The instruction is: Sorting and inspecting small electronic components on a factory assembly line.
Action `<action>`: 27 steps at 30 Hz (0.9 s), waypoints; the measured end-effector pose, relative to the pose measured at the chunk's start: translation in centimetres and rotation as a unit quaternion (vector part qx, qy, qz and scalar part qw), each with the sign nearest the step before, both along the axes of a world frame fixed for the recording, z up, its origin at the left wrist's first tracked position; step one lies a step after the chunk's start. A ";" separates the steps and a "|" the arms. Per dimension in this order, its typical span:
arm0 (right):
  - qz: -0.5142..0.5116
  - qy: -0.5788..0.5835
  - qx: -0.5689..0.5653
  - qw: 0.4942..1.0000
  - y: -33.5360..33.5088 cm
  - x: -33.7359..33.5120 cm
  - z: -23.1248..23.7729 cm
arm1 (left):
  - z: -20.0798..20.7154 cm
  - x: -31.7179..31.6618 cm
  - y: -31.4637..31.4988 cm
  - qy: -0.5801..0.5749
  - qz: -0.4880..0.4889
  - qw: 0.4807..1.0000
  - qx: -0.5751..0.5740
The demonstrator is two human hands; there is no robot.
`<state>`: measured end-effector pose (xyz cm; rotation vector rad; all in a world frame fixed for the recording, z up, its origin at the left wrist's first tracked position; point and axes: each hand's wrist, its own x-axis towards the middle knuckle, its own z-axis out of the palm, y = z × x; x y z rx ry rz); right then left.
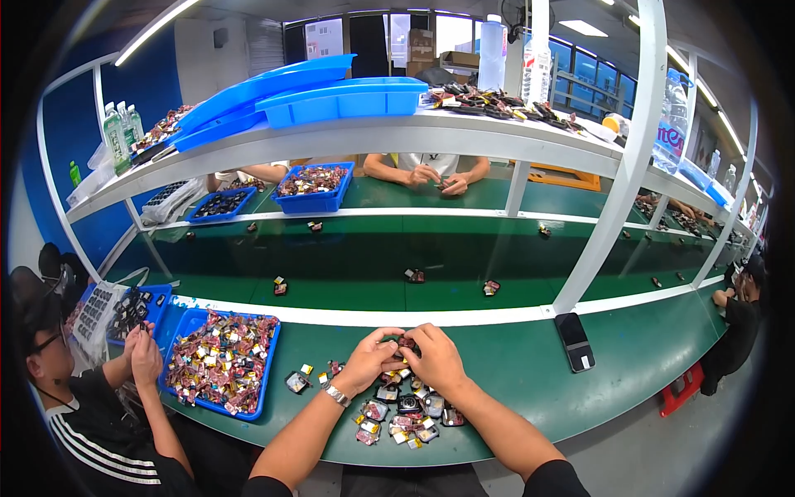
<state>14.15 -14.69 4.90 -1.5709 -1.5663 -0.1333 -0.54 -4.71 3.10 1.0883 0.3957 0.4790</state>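
Note:
My left hand [369, 361], with a metal-banded watch on its wrist, and my right hand [436, 359] meet above the green bench. Their fingers are closed round a small electronic assembly [406, 342], dark with reddish parts, and the fingertips hide most of it. Just below them, between my forearms, lies a pile of small device assemblies [407, 406] with black casings, reddish boards and silver-and-yellow battery cells. A few loose pieces [297, 380] sit left of my left hand.
A blue tray [272, 364] heaped with similar parts stands to the left, beside a seated co-worker [108, 414]. A black phone [574, 340] lies at right. Beyond a white rail, scattered assemblies rest on the green belt [356, 273]. An overhead shelf [348, 131] holds blue trays, bottles and parts.

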 end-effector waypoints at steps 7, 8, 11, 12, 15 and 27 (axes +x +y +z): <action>-0.001 -0.055 0.036 0.998 -0.1 0.2 0.2 | 0.5 0.5 -0.6 0.002 0.006 0.999 0.033; 0.007 -0.060 0.042 0.997 -0.2 0.3 0.3 | 0.5 0.5 -0.7 -0.010 0.009 1.000 0.021; 0.062 -0.063 0.003 0.996 -0.7 1.0 0.8 | 0.5 0.3 -0.3 -0.013 0.012 1.000 0.014; 0.063 -0.062 0.003 0.996 -0.7 1.2 0.7 | 0.5 0.2 -0.2 -0.006 0.011 1.000 0.018; 0.096 -0.034 -0.002 0.995 -0.5 2.0 0.4 | 0.5 0.4 -0.3 0.006 0.012 1.000 0.024; 0.092 0.035 -0.009 0.995 -0.7 1.8 0.2 | 0.1 0.1 0.0 -0.038 -0.062 0.996 0.045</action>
